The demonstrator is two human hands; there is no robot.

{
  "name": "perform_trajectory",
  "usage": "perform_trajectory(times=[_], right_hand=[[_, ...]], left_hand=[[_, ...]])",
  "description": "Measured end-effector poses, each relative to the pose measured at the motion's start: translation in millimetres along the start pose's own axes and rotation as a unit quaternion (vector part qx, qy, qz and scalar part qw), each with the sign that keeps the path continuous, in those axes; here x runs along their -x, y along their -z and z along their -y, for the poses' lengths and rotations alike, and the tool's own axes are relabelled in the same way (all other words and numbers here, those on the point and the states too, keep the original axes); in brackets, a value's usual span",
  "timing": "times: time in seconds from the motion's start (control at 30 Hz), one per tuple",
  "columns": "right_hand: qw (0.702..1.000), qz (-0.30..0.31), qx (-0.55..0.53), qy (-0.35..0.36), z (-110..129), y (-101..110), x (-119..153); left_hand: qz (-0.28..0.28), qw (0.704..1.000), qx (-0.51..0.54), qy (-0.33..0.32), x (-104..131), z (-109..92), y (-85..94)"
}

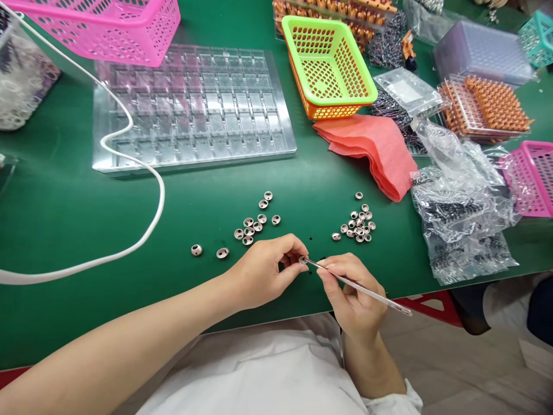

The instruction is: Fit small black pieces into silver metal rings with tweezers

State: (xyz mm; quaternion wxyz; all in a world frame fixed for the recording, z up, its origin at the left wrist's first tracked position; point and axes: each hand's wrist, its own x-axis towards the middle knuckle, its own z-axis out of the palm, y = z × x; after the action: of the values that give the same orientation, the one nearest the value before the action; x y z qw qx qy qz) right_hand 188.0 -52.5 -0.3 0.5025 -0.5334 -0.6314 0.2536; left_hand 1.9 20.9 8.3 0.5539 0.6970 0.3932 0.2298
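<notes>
My left hand (270,268) pinches a small silvery metal cap (303,260) between thumb and fingertips, near the table's front edge. In my right hand (356,294) is a pair of metal tweezers (367,290), held like a pen, its tip at the cap. Whether the tip grips anything is too small to tell. Beyond my left hand lie several loose metal caps (249,231), with holes in their sides. Another cluster of similar, smaller-looking caps (359,222) lies beyond my right hand.
A clear compartment tray (194,144) lies at the back left, partly under a pink basket (155,34). A white cable (151,230) curves across the left. Nested green basket (328,98), red cloth (371,153) and plastic bags (458,219) occupy the right.
</notes>
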Motion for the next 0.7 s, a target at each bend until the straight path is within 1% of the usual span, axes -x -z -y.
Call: perform_trajectory(times=[0.17, 0.37, 0.47, 0.57, 0.7], right_hand=[[1.0, 0.0, 0.013, 0.006, -0.7, -0.9, -0.1], [1.0, -0.004, 0.018, 0.007, -0.9, -2.4, 0.6], [1.0, -0.007, 0.018, 0.008, -1.3, -1.6, 0.9], [1.0, -0.007, 0.012, 0.004, -2.3, -0.5, 1.2], [1.0, 0.003, 0.003, -0.006, -3.4, 0.5, 1.9]], left_hand=[[0.002, 1.0, 0.016, 0.004, 0.9, 1.8, -0.9], [-0.01, 1.0, 0.019, -0.021, 1.7, 2.7, -1.2], [0.022, 0.999, 0.031, -0.016, 2.3, -1.1, 3.9], [0.066, 0.996, 0.059, 0.014, 2.2, -3.3, 9.1], [0.092, 0.991, 0.078, 0.055, 0.5, -2.2, 11.6]])
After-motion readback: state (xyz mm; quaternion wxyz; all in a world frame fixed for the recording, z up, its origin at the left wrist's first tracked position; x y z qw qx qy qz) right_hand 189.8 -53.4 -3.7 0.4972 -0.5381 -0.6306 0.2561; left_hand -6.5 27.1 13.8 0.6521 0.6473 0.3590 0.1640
